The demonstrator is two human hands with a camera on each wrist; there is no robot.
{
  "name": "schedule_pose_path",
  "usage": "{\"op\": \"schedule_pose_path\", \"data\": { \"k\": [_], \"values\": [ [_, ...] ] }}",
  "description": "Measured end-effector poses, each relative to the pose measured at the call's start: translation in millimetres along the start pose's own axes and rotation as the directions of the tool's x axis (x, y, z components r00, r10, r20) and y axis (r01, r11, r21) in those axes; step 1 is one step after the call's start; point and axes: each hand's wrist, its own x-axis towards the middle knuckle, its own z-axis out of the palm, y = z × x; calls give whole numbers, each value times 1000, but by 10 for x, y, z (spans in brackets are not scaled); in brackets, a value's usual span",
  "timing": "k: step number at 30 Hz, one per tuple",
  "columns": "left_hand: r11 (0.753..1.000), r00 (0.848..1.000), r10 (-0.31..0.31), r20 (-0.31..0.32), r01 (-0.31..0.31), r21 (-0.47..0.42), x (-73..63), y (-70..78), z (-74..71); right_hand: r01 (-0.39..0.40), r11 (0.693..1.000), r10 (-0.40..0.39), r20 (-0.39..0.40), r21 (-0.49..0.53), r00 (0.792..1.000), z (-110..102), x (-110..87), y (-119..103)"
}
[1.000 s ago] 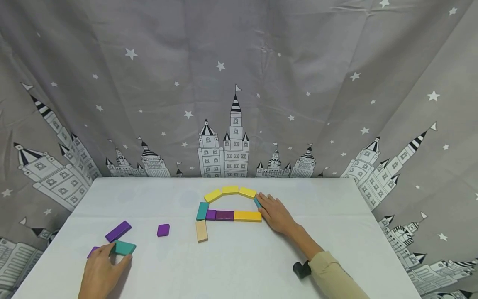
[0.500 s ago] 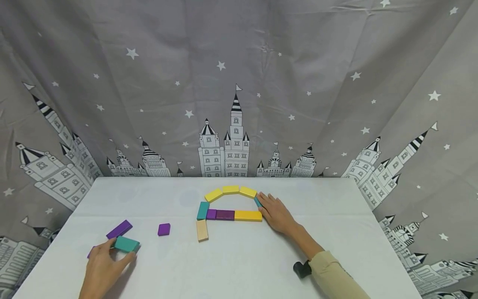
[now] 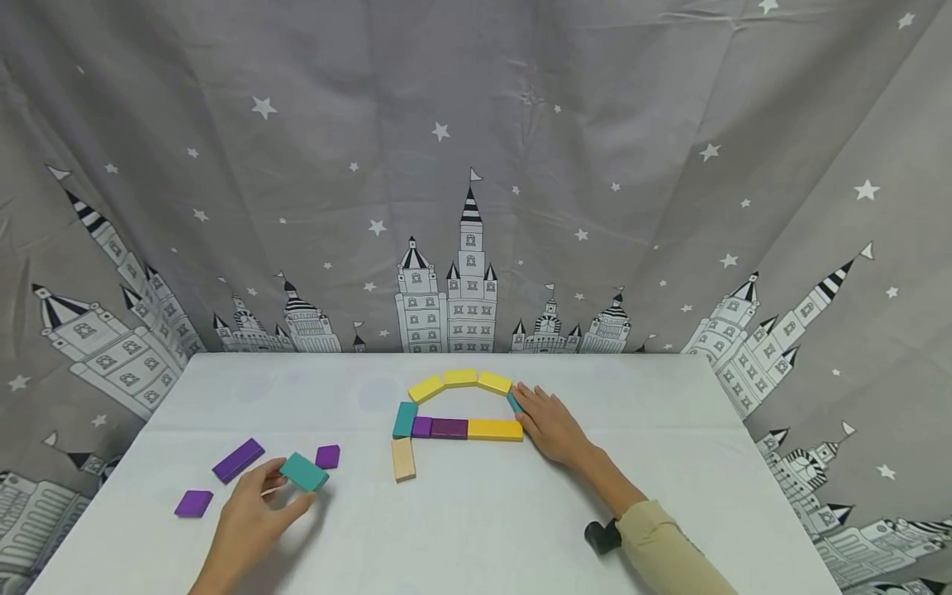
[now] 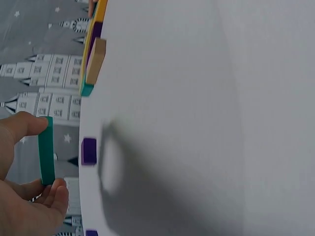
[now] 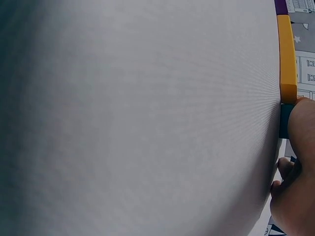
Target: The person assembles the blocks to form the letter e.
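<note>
At white table (image 3: 483, 537), lower left, pinching green block (image 3: 303, 472) in left hand (image 3: 256, 511); middle, maybe steadying blue block (image 3: 514, 402) with straight-fingered right hand (image 3: 552, 428).

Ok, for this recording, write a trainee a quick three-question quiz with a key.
1. What colour is the rectangular block in the left hand? a) yellow b) teal c) purple
2. True or false: the right hand is raised clear of every block.
3. In the head view, how many yellow blocks curve above the straight row?

Key: 1. b. 2. False; it touches a teal block. 3. Three.
</note>
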Motion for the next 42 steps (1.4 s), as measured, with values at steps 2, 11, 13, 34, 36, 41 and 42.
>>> {"op": "schedule_pose_path", "data": {
  "k": [2, 11, 13, 34, 36, 41, 42],
  "values": [
    [1000, 1000, 8, 11, -8, -17, -13, 73, 85, -3, 1000, 3, 2, 1, 1000, -2, -1, 2],
    [999, 996, 50, 73, -49, -18, -72, 368, 519, -14, 1000, 14, -1, 3, 1000, -13, -4, -10],
    [998, 995, 62, 81, -61, -21, -83, 414, 598, -17, 1000, 17, 3, 5, 1000, -16, -1, -12],
    [993, 980, 109, 167, -115, 25, -149, 717, 1033, -12, 1000, 12, -6, 0, 1000, -15, 12, -12],
    [992, 981, 113, 160, -120, 32, -144, 715, 1045, -14, 1000, 14, -1, -2, 1000, -19, 13, -16],
    [991, 984, 125, 128, -131, 36, -147, 702, 1082, -7, 1000, 7, -1, -1, 1000, -17, 10, -12],
    [991, 985, 122, 123, -128, 38, -148, 703, 1090, -6, 1000, 6, -2, 0, 1000, -16, 9, -10]
  ]
}}
